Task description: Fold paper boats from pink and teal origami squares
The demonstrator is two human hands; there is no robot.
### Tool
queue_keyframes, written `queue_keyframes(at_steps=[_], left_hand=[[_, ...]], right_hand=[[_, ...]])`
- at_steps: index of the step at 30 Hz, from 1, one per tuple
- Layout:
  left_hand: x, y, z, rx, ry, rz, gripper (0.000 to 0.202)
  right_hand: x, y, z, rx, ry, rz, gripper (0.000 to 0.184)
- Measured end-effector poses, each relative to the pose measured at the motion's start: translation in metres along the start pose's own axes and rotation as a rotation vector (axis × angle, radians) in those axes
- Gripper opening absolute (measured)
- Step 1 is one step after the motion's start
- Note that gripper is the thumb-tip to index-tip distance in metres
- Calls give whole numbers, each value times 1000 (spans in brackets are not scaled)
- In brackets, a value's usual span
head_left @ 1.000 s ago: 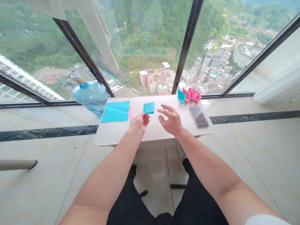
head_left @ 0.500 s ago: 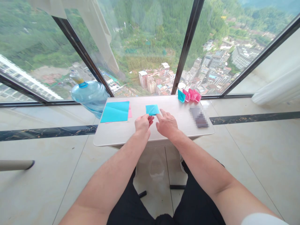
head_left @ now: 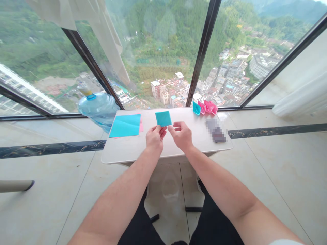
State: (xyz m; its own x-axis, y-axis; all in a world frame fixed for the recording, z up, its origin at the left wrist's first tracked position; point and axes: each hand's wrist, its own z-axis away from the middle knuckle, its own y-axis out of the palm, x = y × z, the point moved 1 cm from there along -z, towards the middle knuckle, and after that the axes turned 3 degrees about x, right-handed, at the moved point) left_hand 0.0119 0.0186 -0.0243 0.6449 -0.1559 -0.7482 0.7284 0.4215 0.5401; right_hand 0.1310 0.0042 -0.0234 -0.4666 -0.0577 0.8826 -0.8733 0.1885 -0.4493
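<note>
A small folded square of teal paper (head_left: pixel 163 118) is held up over the middle of the table, its face toward me. My left hand (head_left: pixel 154 136) pinches its lower edge between thumb and fingers. Close by its lower right corner is my right hand (head_left: pixel 182 135), fingers bent and apart from the thumb; whether the thumb touches the corner is hard to make out. Flat on the table's left side lies a larger teal sheet (head_left: pixel 125 125), with pink paper (head_left: pixel 141 123) showing from under it.
Several folded pink paper pieces (head_left: pixel 208 107) and a teal one (head_left: pixel 196 108) stand at the table's back right. A blurred-out object (head_left: pixel 216 130) lies in front of them. Beyond the white table's (head_left: pixel 133 149) left end is a large blue water bottle (head_left: pixel 98 107). Windows rise behind.
The folded teal paper has been lifted and tilted up toward me in my left hand. My right hand has drawn back from its surface, its fingers now more bent.
</note>
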Motion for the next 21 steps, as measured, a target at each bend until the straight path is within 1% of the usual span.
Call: queue_keyframes(at_steps=[1,3,5,8,11,14,18,21], left_hand=[[3,1,2,27,-23,10,9],[9,3,7,76,-59,23,12],[15,4,11,103,-81,33,14],[18,5,12,115,-93,43,13],[17,5,13,131,-96,59,11],[14,7,14,129,-85,64,10],[11,8,15,69,-66,19,10],[9,9,15,40,-38,-26,10]], right_hand=[[0,0,-4,18,87,-136,46],[-1,1,-10,93,200,-366,42],[-2,1,-13,123,257,-521,34],[-4,-1,-14,80,306,-660,29],[-5,-2,-14,46,339,-746,30],[-5,-2,-13,9,344,-785,33],[-6,1,-12,-51,320,-793,33],[-6,4,-13,-55,301,-777,33]])
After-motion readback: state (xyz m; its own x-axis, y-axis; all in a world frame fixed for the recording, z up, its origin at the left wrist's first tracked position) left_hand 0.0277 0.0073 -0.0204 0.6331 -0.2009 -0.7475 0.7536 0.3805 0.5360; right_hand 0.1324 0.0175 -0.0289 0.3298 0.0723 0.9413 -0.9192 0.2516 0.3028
